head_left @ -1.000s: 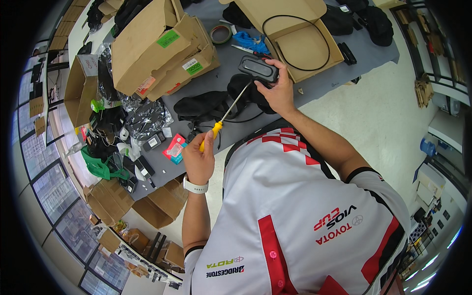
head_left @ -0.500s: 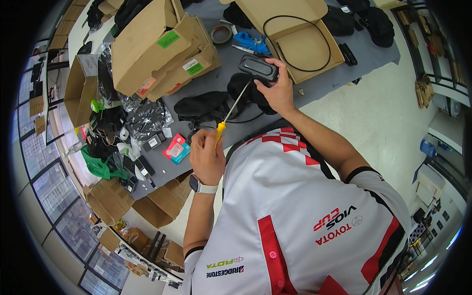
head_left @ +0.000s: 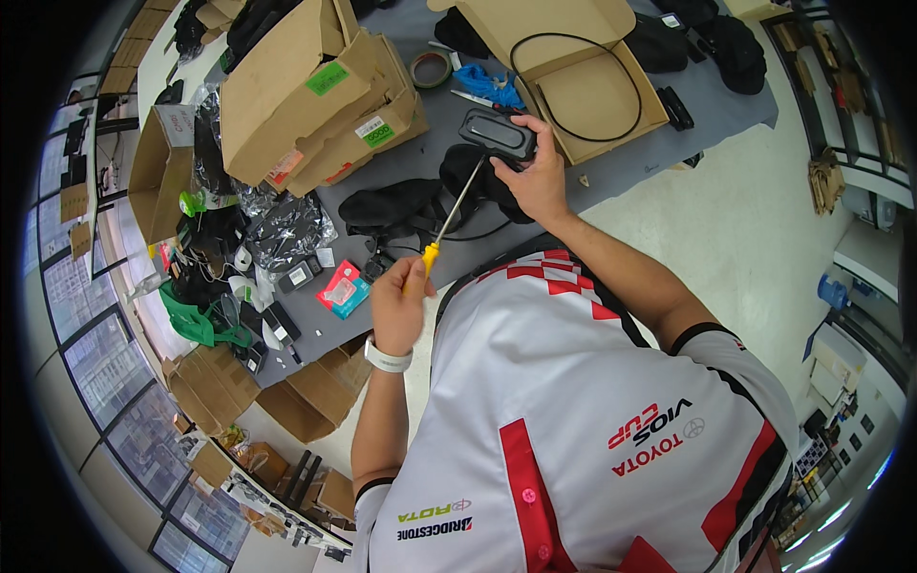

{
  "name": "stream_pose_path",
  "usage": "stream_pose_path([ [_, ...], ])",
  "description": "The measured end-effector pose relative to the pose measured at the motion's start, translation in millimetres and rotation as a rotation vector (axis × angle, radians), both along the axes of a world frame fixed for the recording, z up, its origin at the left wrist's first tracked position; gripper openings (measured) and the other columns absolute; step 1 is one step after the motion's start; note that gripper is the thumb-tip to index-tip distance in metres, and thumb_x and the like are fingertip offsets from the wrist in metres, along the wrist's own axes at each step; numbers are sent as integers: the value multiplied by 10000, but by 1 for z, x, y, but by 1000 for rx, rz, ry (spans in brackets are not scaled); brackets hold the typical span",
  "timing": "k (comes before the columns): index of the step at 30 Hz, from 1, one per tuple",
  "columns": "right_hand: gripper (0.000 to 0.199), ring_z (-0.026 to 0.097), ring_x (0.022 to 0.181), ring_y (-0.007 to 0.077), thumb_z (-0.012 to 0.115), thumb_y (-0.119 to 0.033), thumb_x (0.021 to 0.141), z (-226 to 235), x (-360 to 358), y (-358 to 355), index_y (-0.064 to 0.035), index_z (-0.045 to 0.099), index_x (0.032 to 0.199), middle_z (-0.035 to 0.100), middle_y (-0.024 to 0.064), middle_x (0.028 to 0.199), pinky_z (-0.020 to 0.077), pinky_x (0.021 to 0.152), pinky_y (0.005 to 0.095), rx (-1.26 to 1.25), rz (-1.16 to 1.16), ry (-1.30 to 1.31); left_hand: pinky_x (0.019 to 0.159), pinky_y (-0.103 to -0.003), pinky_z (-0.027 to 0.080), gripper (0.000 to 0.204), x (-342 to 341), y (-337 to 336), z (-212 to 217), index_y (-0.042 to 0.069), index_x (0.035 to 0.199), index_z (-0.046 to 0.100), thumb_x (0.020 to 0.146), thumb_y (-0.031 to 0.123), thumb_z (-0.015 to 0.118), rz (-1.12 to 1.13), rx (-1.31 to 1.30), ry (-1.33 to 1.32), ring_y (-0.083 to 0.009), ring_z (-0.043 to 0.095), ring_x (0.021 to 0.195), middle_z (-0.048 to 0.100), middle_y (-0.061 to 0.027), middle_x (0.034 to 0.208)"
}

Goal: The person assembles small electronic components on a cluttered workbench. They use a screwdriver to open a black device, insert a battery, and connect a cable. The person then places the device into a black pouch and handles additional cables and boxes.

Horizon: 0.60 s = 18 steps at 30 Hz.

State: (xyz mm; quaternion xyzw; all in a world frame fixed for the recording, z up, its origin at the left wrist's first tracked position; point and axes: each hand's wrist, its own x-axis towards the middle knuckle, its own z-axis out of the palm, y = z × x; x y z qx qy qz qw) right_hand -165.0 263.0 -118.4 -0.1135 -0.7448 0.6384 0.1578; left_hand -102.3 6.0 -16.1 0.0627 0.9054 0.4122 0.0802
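My left hand [head_left: 396,304] is closed around the yellow handle of a screwdriver [head_left: 459,203], its long metal shaft slanting up and to the right. The tip meets or lies close by the lower edge of a black rounded rectangular device [head_left: 499,134]; the exact contact is too small to tell. Gripping that device by its right end is my right hand [head_left: 539,181], thumb below and fingers above. Beneath the device and shaft lie black fabric straps or pouches [head_left: 390,203] on the grey table [head_left: 420,158]. A black cable runs from them.
Stacked cardboard boxes [head_left: 287,105] stand at the back left. An open cardboard box [head_left: 597,72] with a looped black cable is at the back right. Between them lie a tape roll [head_left: 431,69] and blue plastic [head_left: 487,84]. A red and blue packet [head_left: 344,289] sits beyond my left hand.
My left wrist has turned, so the watch face no longer shows, only its pale strap. The screwdriver handle has shifted slightly; the device in my right hand has moved a little left.
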Motion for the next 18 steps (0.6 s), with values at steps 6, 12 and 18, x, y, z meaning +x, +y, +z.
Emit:
stream_pose_path([
  [6,664,765,1089,239,798,86,842,-5,-1,2,-100,478,1394,710,160,1243,639,879,346,-23,-8,40,669,-364,530,271,-4,10,6,-14,1185,700,945,79,785,10,2,94,-299,633,778,656,-129,945],
  [12,666,769,1077,246,794,95,845,2,-2,4,-93,476,1398,726,163,1207,634,886,346,-30,-5,45,512,-293,432,218,-5,-3,-32,23,1140,733,1028,209,717,-113,-110,420,-120,519,503,641,-52,719],
  [18,676,722,1147,234,801,96,845,4,1,6,-82,479,1413,657,162,1301,627,939,344,-9,17,-2,566,-299,475,208,2,-1,-20,13,1174,739,1041,164,688,197,308,-317,-123,542,551,642,-51,745],
])
